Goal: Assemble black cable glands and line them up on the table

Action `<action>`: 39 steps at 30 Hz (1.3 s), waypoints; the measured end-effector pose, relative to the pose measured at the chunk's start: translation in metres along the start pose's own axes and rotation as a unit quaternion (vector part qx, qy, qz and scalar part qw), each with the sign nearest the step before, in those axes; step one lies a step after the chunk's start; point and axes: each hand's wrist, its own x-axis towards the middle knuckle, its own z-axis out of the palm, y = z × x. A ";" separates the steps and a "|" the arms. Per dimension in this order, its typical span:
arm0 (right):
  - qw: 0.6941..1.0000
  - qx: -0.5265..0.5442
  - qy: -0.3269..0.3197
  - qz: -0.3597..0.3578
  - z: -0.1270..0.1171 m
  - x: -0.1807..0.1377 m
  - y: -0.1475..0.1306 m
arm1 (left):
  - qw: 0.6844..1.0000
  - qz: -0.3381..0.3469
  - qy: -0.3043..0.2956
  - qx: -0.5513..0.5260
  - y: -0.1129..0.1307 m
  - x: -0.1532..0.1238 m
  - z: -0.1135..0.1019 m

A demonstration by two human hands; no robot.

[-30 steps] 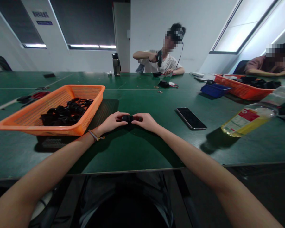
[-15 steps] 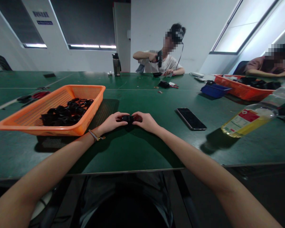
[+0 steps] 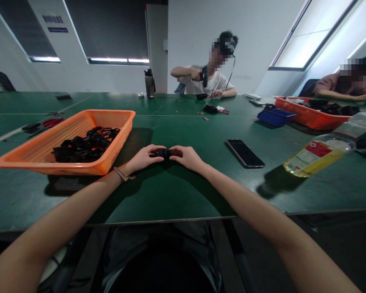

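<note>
Pinching the part [image 3: 164, 153] from either side with my left hand [image 3: 142, 158] and right hand [image 3: 190, 158], to the right of the basket [image 3: 79, 168], I'd best hold it level and grip evenly

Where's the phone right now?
In the head view, the phone lies flat on the green table, right of the middle, between the person's right hand and the bottle of yellow liquid.

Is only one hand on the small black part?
No, the left hand and the right hand both hold the small black part, one at each side.
</note>
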 end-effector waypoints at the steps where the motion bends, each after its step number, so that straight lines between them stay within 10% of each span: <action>1: 1.000 0.001 0.001 0.000 0.000 0.000 0.000 | 1.000 -0.001 0.000 0.000 0.000 0.000 0.000; 39: 0.999 0.031 0.002 0.009 -0.001 -0.001 -0.003 | 1.000 -0.001 -0.002 0.014 0.002 0.000 -0.001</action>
